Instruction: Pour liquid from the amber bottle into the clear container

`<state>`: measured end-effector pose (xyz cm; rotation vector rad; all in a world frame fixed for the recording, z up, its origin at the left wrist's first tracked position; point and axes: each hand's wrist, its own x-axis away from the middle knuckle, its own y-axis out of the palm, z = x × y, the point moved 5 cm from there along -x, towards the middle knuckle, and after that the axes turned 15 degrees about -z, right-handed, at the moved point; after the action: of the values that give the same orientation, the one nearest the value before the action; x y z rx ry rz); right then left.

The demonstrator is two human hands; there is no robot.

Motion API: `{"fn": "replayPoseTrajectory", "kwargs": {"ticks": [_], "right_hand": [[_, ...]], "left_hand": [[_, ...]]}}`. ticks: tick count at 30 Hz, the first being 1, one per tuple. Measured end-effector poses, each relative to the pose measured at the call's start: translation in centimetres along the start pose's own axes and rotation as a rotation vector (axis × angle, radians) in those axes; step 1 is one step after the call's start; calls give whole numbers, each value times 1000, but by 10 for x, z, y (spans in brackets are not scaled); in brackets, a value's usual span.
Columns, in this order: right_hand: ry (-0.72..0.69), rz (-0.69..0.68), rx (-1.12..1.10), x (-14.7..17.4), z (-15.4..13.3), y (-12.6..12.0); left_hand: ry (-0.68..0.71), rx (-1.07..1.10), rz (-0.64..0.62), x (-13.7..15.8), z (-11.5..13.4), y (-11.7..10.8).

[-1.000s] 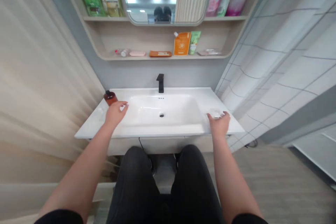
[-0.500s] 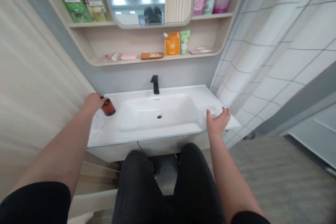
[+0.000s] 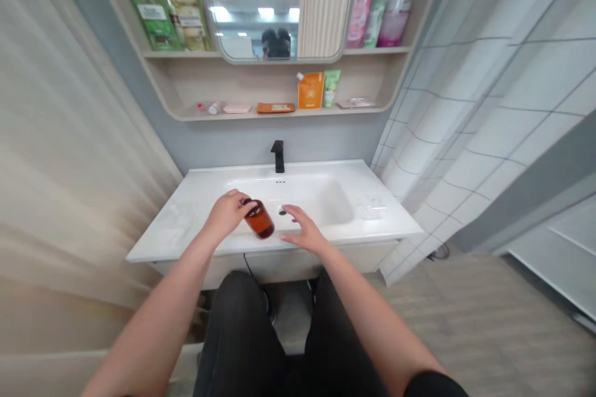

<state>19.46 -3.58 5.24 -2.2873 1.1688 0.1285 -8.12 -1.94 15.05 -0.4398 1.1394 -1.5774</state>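
An amber bottle with a dark top is tilted over the front left part of the white sink basin. My left hand is closed around the bottle's top end. Just to the right of the bottle, my right hand is held with thumb and fingers apart, touching nothing. The drain shows between the two hands, close to the right fingertips. Behind the basin stands a black faucet.
A clear item lies on the counter's right side. On the low shelf are an orange pouch, a green tube and a brown packet. Bottles flank the mirror. Curtains hang on both sides.
My left hand has carried the amber bottle from the counter's left end to over the basin. My right hand has moved left from the right side to near the bottle.
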Motion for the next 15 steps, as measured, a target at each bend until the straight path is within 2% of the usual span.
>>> {"fn": "replayPoseTrajectory", "kwargs": {"ticks": [3, 6, 9, 12, 15], "right_hand": [[16, -149, -265, -31, 8, 30], [18, -161, -316, -47, 13, 34], [61, -105, -343, -52, 20, 30], [97, -39, -422, -49, 27, 28], [82, 4, -429, -47, 31, 26]], "left_hand": [[58, 112, -19, 0, 34, 32], [100, 179, 34, -6, 52, 50], [115, 342, 58, -15, 50, 62], [112, 573, -37, -22, 40, 74], [121, 624, -89, -24, 34, 82]]}}
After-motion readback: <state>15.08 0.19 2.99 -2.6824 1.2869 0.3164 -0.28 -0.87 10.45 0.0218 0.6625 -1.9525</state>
